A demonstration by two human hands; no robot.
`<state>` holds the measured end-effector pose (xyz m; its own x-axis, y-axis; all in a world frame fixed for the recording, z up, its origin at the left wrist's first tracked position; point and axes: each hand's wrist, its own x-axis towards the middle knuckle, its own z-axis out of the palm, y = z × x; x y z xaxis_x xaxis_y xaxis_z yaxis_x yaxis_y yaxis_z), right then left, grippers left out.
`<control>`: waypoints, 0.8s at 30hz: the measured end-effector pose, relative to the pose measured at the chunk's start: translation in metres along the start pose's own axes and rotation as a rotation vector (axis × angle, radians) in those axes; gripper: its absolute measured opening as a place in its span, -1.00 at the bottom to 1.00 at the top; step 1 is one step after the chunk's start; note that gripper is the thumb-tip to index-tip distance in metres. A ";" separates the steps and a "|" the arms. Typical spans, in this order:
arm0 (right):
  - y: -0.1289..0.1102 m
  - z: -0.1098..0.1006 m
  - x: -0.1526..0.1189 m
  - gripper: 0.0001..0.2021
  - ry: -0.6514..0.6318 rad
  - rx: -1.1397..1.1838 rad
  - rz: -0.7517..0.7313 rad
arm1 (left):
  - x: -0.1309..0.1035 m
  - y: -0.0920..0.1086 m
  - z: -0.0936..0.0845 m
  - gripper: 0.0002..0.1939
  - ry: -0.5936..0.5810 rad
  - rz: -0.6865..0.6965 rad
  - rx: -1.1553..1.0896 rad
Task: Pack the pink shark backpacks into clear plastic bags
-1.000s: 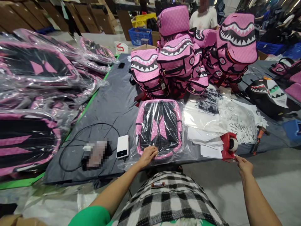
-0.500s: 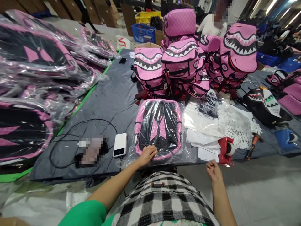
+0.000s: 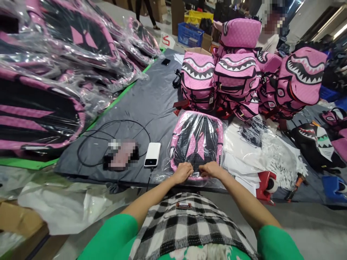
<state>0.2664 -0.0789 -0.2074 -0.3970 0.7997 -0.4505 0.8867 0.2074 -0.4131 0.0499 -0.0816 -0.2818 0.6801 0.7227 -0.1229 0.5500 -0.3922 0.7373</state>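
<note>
A pink and black backpack (image 3: 197, 144) in a clear plastic bag lies flat on the grey-covered table (image 3: 130, 108), near its front edge. My left hand (image 3: 183, 172) has its fingers closed on the plastic at the bag's near edge. Just to its right, my right hand (image 3: 210, 169) also presses curled fingers on the near edge; anything small between them is too small to make out. A red tape dispenser (image 3: 267, 186) stands right of my right hand, beside white sheets (image 3: 240, 168).
Wrapped backpacks (image 3: 81, 39) are piled at the left. Unwrapped pink backpacks (image 3: 199, 77) stand at the back; a person (image 3: 268, 39) is behind them. A white power bank (image 3: 152, 154), a cable, a phone (image 3: 166, 62), a black bag (image 3: 314, 144) and a blue dispenser (image 3: 334, 187) lie around.
My right hand has moved left from beside the red dispenser onto the wrapped backpack's near edge. My left hand stays at that edge. The view has shifted, so things appear further right.
</note>
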 end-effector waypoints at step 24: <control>-0.005 0.053 -0.032 -0.74 0.291 0.203 0.119 | -0.064 -0.040 -0.060 -0.80 0.116 0.080 0.360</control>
<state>0.2621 -0.1353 -0.2328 -0.1841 0.9442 -0.2730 0.8461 0.0109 -0.5330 -0.0444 -0.0785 -0.2636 0.6798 0.7332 0.0169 0.6463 -0.6097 0.4589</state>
